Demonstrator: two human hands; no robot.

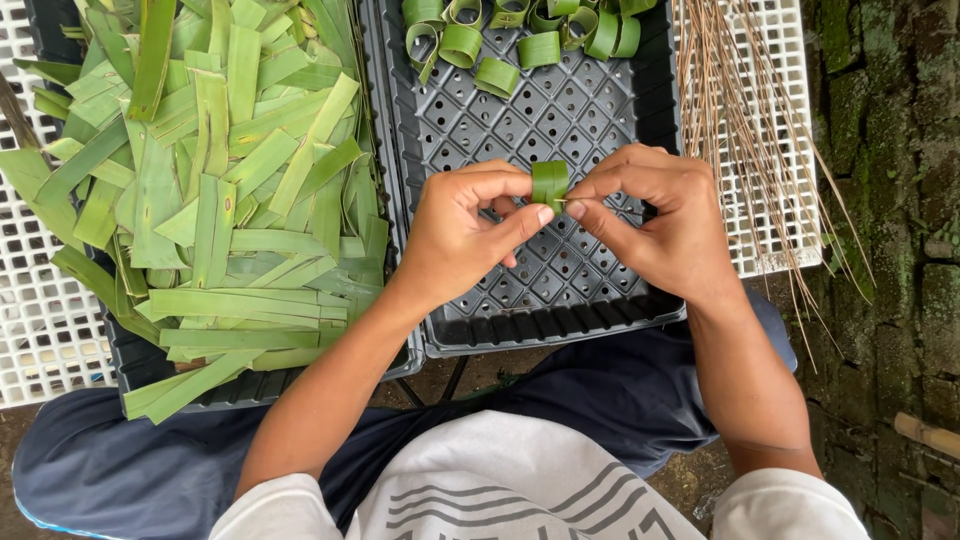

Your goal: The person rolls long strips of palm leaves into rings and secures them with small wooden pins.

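White slatted surface [40,330] underneath everything, visible at left and upper right. Mossy stone wall [900,200] along the right edge.

Two dark grey perforated trays sit side by side on it, touching. Left tray [130,365] is buried under a loose heap of flat cut green leaf strips [215,200], stacked crosswise, some hanging over the near edge. Right tray [560,120] is mostly bare; a row of finished leaf rings [520,40] sits along its far edge, curled, some standing on edge, some tipped.

Bundle of thin brown sticks [740,110] lies on the white slats just right of the right tray, fanning toward the wall.

Person seated, dark trousers, white shirt, knees under the trays.

Both hands over the near half of the right tray, touching each other. Left hand [465,235]: thumb and forefinger pinched narrow on the left side of a small folded leaf loop [549,183]. Right hand [655,215]: fingers closed narrow on the loop's right side, thumb tip against the left thumb. A thin sliver of stick [600,208] shows at the right fingertips, just under the loop; can't tell whether it goes through the leaf.

Loop is held upright, in the air above the tray, between the two hands, not touching the tray.
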